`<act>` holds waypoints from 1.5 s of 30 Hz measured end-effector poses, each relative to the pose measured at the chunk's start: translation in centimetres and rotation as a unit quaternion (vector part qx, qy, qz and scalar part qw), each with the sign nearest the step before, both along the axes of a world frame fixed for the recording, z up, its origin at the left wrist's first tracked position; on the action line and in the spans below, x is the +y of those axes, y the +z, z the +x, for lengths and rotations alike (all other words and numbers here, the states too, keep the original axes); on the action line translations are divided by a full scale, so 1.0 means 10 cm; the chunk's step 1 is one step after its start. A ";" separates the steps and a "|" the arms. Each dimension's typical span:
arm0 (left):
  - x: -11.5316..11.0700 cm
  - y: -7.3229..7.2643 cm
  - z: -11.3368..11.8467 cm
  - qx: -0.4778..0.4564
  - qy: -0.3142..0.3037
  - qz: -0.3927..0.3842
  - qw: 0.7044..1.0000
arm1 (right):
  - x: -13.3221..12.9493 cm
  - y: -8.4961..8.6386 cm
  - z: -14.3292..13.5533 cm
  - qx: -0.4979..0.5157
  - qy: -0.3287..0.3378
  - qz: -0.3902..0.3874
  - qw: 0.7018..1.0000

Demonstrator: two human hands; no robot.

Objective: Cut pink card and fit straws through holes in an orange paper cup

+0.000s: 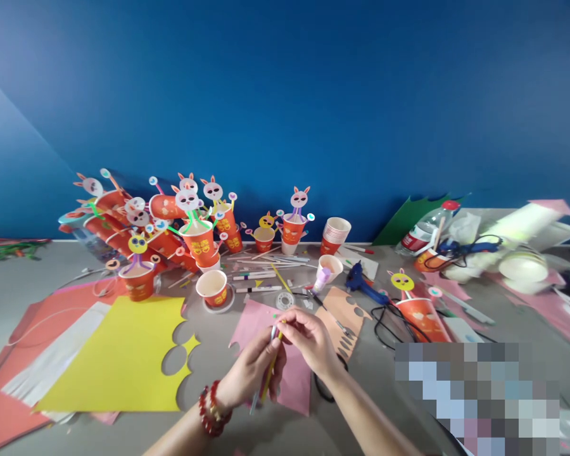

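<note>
Several thin coloured sticks point(268, 375), yellow, purple and pale blue among them, stand slanted in my left hand point(254, 367), whose fingers are wrapped round them. A red bead bracelet circles my left wrist. My right hand point(308, 335) pinches the upper ends of the sticks, and its fingertips meet those of my left. Below both hands lies a pink paper sheet point(297, 386). Beyond them sit a clear tape roll point(285, 301) and markers point(258, 289).
Red cups with rabbit faces point(202, 244) crowd the back left. Yellow paper point(114, 354) with round cut-outs lies left. A blue glue gun point(368, 285), its black cord, a cup stack point(335, 234) and a bottle point(427, 225) stand right of centre. Pixelation hides the lower right.
</note>
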State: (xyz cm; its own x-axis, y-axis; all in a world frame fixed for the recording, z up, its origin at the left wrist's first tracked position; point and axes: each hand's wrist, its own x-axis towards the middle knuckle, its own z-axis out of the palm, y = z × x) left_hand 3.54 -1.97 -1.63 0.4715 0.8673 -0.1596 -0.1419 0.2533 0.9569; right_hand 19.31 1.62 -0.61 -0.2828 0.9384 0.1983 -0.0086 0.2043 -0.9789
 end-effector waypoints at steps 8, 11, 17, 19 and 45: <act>-0.06 0.01 0.01 0.020 0.020 0.017 0.999 | 0.03 -0.09 -0.02 0.076 0.029 -0.069 0.994; -0.07 -0.02 0.04 0.001 0.038 0.016 0.999 | 0.02 -0.10 -0.03 0.099 0.034 -0.093 0.990; -0.05 -0.01 0.12 -0.018 0.071 -0.002 0.997 | 0.02 -0.11 -0.01 0.092 0.026 -0.093 0.991; -0.05 0.01 0.12 -0.022 0.079 -0.008 0.997 | 0.02 -0.14 0.01 0.095 0.054 -0.105 0.988; 0.01 -0.05 0.00 -0.033 0.017 -0.054 0.998 | 0.00 -0.07 0.05 0.103 0.050 -0.121 0.986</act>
